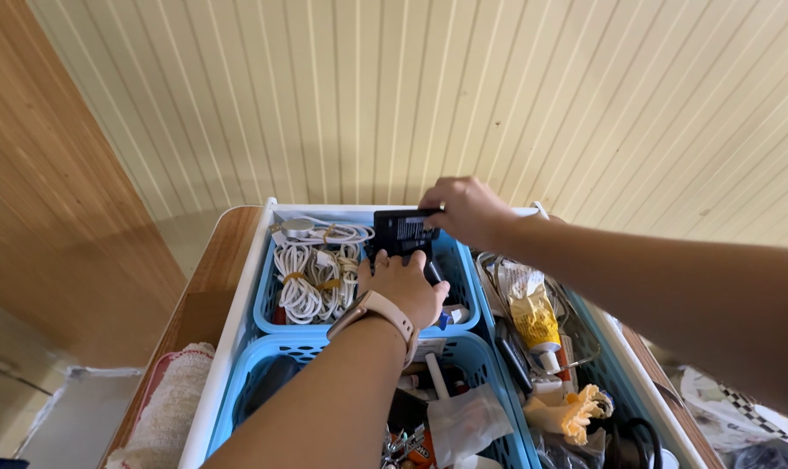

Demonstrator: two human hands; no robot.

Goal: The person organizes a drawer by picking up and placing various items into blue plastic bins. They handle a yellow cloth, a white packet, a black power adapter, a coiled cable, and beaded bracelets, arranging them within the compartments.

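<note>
Black charger block (404,231), flat and rectangular with a pale label on its face, sits at the centre of the frame over the far blue plastic basket (457,280). 2 hands meet on it. The right hand (465,211) has a closed grip on its upper right corner. The left hand (404,287), with a pink watch strap (370,310), touches it from below; how wide that grip is I cannot tell. White coiled cables (316,276) lie just left of it.

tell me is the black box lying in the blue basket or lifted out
Lifted: the right hand holds the black box above the blue basket.
</note>
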